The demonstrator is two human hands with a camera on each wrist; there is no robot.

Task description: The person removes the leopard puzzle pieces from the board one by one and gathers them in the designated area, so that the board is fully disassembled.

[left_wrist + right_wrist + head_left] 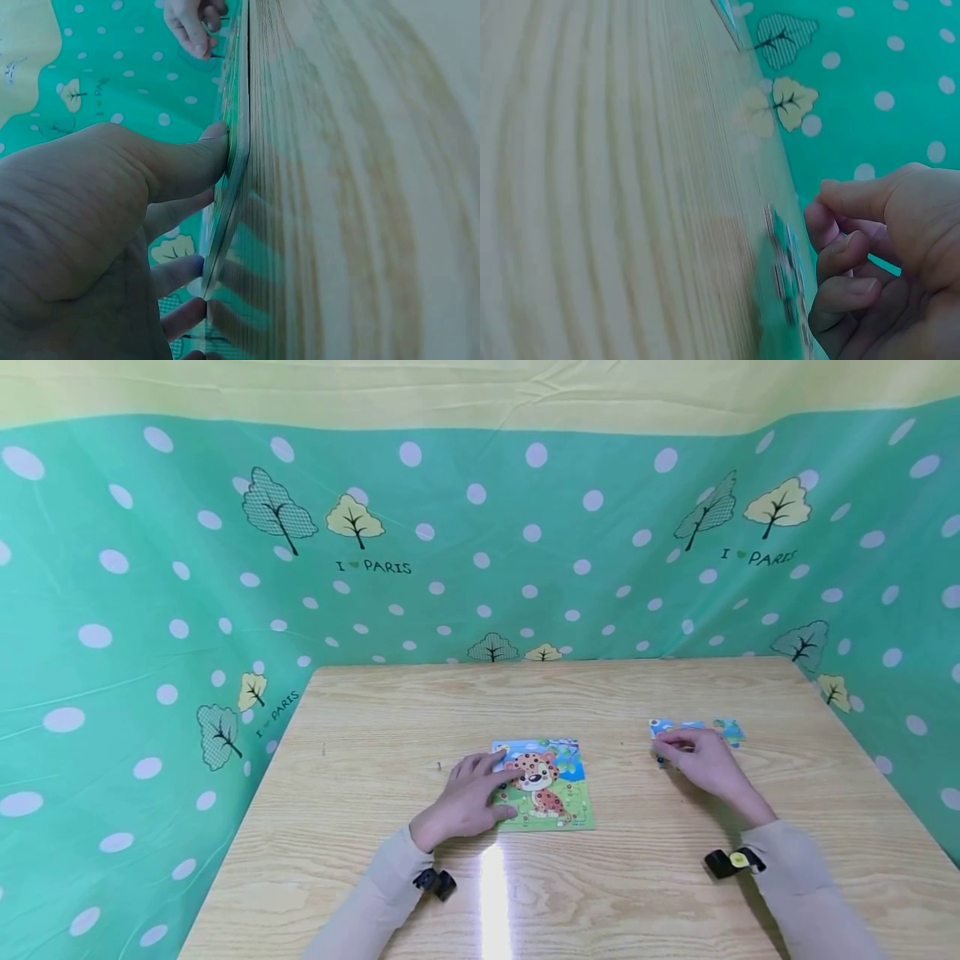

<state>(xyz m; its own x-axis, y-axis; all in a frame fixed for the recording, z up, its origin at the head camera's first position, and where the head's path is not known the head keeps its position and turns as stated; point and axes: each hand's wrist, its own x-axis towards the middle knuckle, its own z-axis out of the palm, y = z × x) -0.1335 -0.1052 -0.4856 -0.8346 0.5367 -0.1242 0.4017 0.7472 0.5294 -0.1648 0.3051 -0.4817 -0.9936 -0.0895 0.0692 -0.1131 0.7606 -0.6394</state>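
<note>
A square puzzle board [551, 806] with a spotted cub on grass under a blue sky lies mid-table. My left hand [467, 797] rests over its left side, fingers spread across the picture and the thumb by the lower left edge. Seen edge-on in the left wrist view, the board [238, 169] is thin, with the thumb on its face. Farther right, my right hand [705, 764] hovers over loose jigsaw pieces [729, 729], partly hiding them. In the right wrist view its fingers curl in, thumb against index finger, nothing visible between them, beside the pieces [781, 259].
The wooden table [375, 718] reaches back to a green dotted curtain [525, 543] that also hangs on both sides. Black wrist cameras sit on the left wrist [435, 883] and right wrist [723, 863]. A strip of glare crosses the table below the board.
</note>
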